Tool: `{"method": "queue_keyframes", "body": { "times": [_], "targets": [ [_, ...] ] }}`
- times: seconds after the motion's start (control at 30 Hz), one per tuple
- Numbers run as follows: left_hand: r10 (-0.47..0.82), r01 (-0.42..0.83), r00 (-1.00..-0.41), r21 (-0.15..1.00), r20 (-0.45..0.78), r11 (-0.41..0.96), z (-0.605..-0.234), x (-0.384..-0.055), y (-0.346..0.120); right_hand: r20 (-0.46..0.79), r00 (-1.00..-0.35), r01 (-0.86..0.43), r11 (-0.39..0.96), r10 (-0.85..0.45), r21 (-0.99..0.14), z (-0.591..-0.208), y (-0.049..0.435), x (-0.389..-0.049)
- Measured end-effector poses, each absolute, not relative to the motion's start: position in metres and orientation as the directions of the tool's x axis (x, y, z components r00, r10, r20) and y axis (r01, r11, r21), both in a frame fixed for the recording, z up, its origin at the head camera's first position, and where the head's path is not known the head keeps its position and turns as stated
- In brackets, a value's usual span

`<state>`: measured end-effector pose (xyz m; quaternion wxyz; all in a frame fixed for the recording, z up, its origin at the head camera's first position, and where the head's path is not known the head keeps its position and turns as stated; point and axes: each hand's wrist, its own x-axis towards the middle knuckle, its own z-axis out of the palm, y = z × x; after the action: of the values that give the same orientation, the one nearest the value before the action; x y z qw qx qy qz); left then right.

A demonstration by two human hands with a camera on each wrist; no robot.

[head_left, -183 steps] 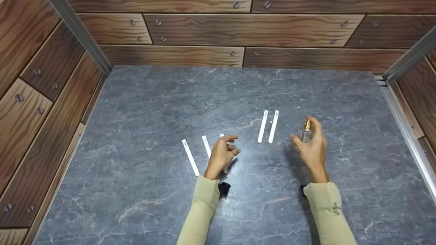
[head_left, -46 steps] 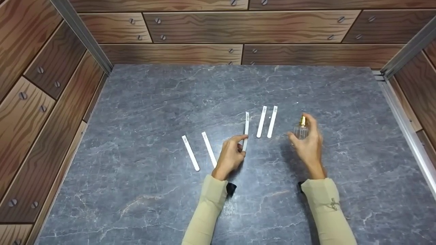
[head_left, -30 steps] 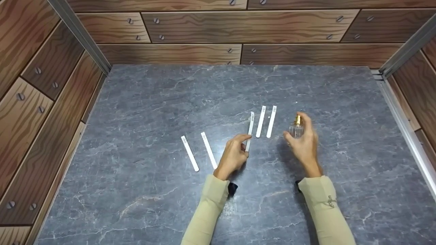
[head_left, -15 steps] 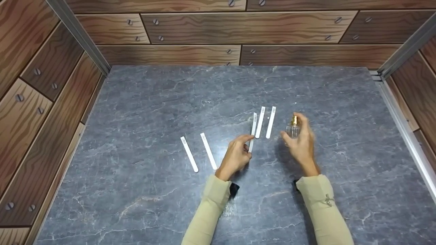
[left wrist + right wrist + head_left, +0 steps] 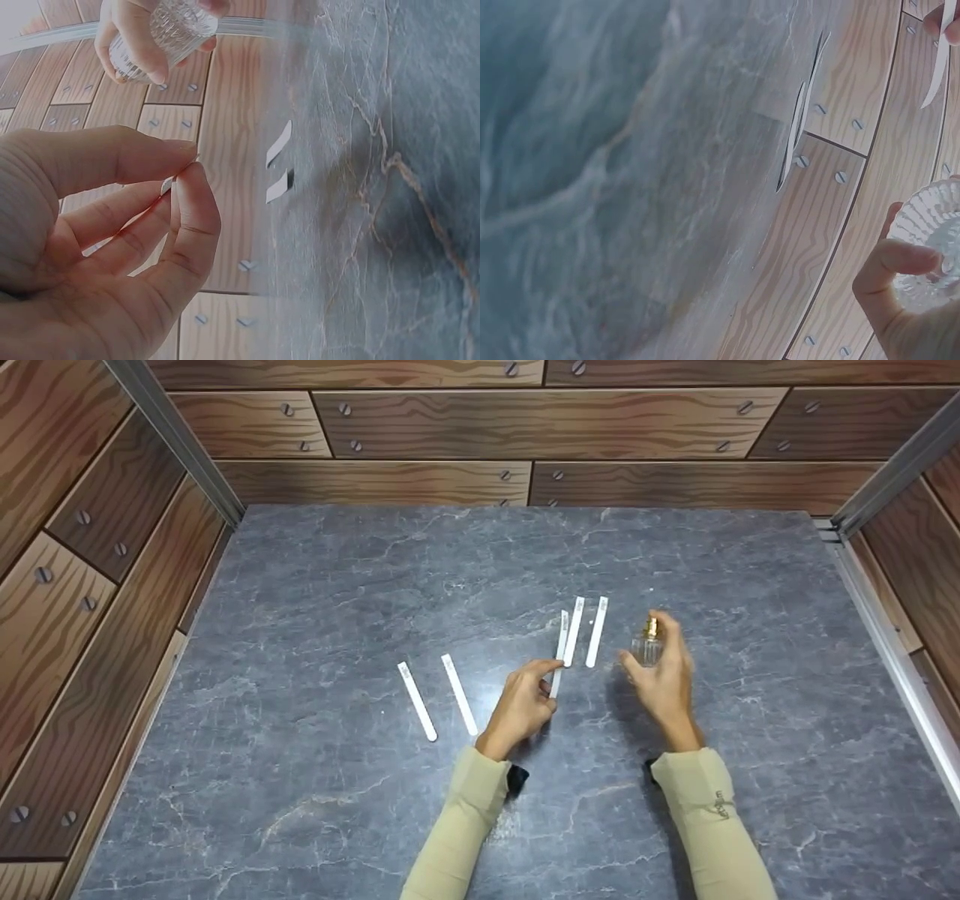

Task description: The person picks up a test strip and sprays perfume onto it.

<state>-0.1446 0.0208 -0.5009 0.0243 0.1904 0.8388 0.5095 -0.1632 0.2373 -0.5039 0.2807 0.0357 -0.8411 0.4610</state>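
Note:
My left hand [image 5: 519,706] pinches a narrow white paper test strip [image 5: 564,624] between thumb and fingertips. The strip points away from me, raised off the table in the right wrist view, its far end bearing small print. In my right hand [image 5: 669,682] is a clear ribbed glass perfume bottle [image 5: 645,651] with a gold spray top [image 5: 652,626], index finger on the top and thumb at the side. The bottle is held up off the table, to the right of the strip; its fluted base [image 5: 922,225] shows in the right wrist view.
Two white strips [image 5: 574,631] [image 5: 597,631] lie side by side between the hands, just beyond the held one. Two more strips [image 5: 417,701] [image 5: 459,694] lie left of my left hand. Wood-patterned walls [image 5: 427,424] enclose the grey marbled table [image 5: 337,585].
My left hand has picked up the third left-hand strip and carried it right, beside the pair. My right hand has shifted a little left with the bottle; both are nearly still over the last half second.

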Motion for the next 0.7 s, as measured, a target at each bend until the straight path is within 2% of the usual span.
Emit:
{"method": "queue_keyframes", "body": {
  "times": [0.37,0.7],
  "targets": [
    [0.319,0.299,-0.932,0.866,0.173,0.402,-0.5011,-0.1455,0.0194,0.461,-0.849,-0.267,0.543,0.258,-0.796,-0.5021,0.2372,-0.1622],
    [0.334,0.246,-0.936,0.879,0.107,0.409,-0.4987,-0.1527,0.0154,0.456,-0.846,-0.251,0.549,0.275,-0.797,-0.5022,0.2398,-0.1617]
  ]
}}
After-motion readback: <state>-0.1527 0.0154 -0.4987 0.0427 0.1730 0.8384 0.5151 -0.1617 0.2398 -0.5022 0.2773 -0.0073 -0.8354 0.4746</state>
